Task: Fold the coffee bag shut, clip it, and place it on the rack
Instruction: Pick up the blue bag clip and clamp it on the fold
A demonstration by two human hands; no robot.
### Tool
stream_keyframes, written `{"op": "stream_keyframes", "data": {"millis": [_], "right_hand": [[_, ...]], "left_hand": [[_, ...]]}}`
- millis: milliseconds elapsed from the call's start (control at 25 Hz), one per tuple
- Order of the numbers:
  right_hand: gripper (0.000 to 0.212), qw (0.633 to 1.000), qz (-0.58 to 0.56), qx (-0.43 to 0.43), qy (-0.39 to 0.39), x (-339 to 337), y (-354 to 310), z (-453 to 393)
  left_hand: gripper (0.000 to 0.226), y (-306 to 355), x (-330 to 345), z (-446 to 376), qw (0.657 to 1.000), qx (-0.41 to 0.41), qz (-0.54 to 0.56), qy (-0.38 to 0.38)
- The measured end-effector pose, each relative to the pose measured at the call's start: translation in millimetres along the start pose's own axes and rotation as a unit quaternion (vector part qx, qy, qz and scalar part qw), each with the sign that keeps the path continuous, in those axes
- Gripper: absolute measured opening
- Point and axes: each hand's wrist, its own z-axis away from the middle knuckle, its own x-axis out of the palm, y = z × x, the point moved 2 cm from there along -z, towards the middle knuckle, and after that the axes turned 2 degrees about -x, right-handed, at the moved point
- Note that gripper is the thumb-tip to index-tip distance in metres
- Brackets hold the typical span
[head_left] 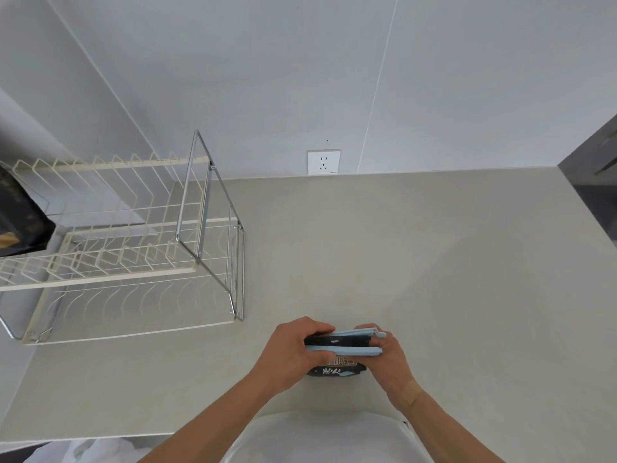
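Room: a pale grey wall (267, 78) stands behind a flat beige counter (417, 262). A white wall socket (324, 161) sits low on the wall, just above the back edge of the counter.
Rack: a cream wire dish rack (123, 242) with two levels and a shiny metal frame stands on the left part of the counter. Its slots look bare on the side we can see.
Dark bag on rack: a dark bag (20, 215) sits at the far left end of the rack, cut off by the edge of the view.
Coffee bag: a black coffee bag (337, 370) with white writing stands on the counter near the front edge, well apart from the rack. Its top is folded over.
Clip: a long light blue bag clip (354, 342) lies across the folded top of the coffee bag. Its two bars sit on each side of the fold. I cannot tell if it is snapped shut.
Left hand: the left hand (290, 352) grips the left end of the clip and the bag top, fingers curled over it.
Right hand: the right hand (389, 359) pinches the right end of the clip, fingers behind and thumb in front. A tan plaster (410, 392) is stuck on the wrist.
Person: a white top (327, 439) shows at the bottom of the view.
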Motion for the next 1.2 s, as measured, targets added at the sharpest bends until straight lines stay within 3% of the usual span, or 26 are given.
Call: {"op": "stream_keyframes", "data": {"millis": [160,400,800,1200], "right_hand": [[0.037,0.999,0.015,0.033,0.004,1,3,-1],[0.04,0.992,-0.102,0.062,-0.027,-20,3,12],[0.022,1.0,0.012,-0.024,-0.008,-40,-12,18],[0.021,0.999,-0.014,-0.023,0.035,-36,-1,17]], "left_hand": [[0.034,14,6,-7,0.998,0.022,-0.057,-0.025],[0.025,9,7,-6,0.999,0.024,-0.047,-0.007],[0.024,7,5,-6,0.999,0.003,-0.03,-0.017],[0.023,11,6,-4,0.999,0.005,-0.042,-0.002]]}}
